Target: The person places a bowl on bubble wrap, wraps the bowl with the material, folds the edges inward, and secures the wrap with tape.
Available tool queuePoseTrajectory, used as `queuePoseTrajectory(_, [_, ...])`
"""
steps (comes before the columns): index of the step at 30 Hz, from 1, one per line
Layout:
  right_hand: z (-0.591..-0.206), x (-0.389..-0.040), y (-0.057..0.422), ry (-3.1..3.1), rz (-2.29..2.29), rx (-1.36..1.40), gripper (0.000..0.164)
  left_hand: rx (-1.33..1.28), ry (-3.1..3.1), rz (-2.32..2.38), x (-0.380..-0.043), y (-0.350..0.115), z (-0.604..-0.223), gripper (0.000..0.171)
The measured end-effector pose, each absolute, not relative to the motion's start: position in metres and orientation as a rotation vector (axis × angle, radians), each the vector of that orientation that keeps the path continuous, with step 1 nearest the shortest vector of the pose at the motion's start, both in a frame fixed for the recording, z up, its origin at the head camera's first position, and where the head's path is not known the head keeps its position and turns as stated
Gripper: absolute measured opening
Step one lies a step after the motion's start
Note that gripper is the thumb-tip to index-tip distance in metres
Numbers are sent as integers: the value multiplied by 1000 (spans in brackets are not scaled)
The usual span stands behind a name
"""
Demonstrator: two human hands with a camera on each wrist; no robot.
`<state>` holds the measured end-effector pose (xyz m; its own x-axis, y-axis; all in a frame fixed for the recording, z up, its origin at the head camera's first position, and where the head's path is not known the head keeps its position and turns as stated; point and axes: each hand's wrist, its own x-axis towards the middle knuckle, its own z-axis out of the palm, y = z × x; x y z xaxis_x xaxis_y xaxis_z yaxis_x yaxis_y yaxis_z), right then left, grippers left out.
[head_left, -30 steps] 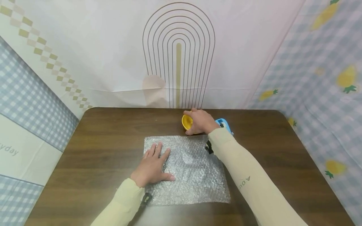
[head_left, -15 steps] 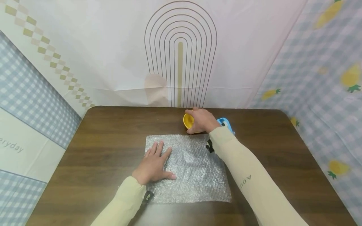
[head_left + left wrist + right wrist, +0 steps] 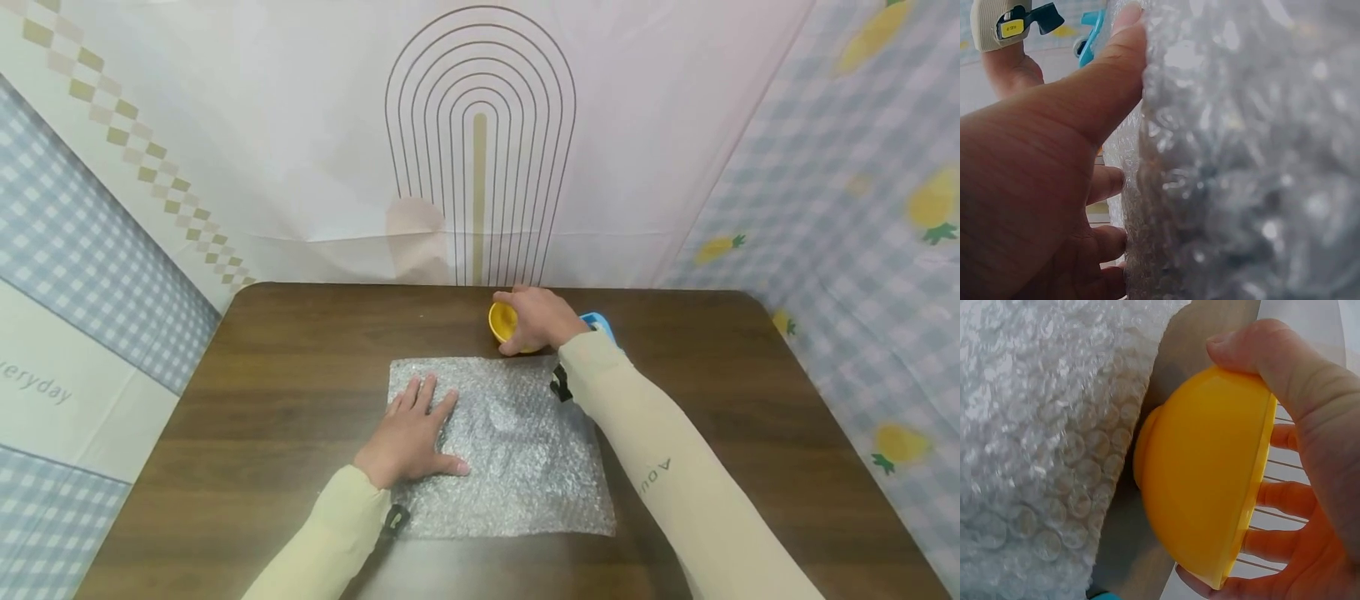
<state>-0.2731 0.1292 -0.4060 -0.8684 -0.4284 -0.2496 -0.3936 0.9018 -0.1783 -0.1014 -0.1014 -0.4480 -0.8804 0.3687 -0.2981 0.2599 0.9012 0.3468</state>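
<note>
A sheet of bubble wrap (image 3: 517, 450) lies flat on the brown table. Spread across its left part is my left hand (image 3: 408, 437), fingers straight, pressing on the wrap; the left wrist view shows the thumb (image 3: 1100, 81) against the bubbles. My right hand (image 3: 536, 318) grips a yellow bowl (image 3: 501, 323) just beyond the wrap's far edge. In the right wrist view the bowl (image 3: 1210, 469) has its thumb and fingers spread around the rim. The hand covers much of the bowl in the head view.
A light blue plastic object (image 3: 597, 323) sits behind my right wrist, mostly hidden, its kind unclear. The wooden table (image 3: 300, 333) ends at a white patterned cloth (image 3: 322, 167) at the back. Checked cloth (image 3: 847, 275) hangs on the right.
The head view has shifted slightly. Both hands, the bowl and the bubble wrap keep their places.
</note>
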Motion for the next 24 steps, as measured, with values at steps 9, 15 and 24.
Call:
queuePoseTrajectory(9, [-403,-272,128,2774,-168,-615,92,465,2707,444,-101,-103,-449,109])
queuePoseTrajectory(15, [-401,-273,131,2775,-168,-632,94,470,2709,425,-102,-102,-449,109])
queuePoseTrajectory(24, [-393,-274,131,2787,-154,-671,94,464,2707,420,-102,-102,-448,109])
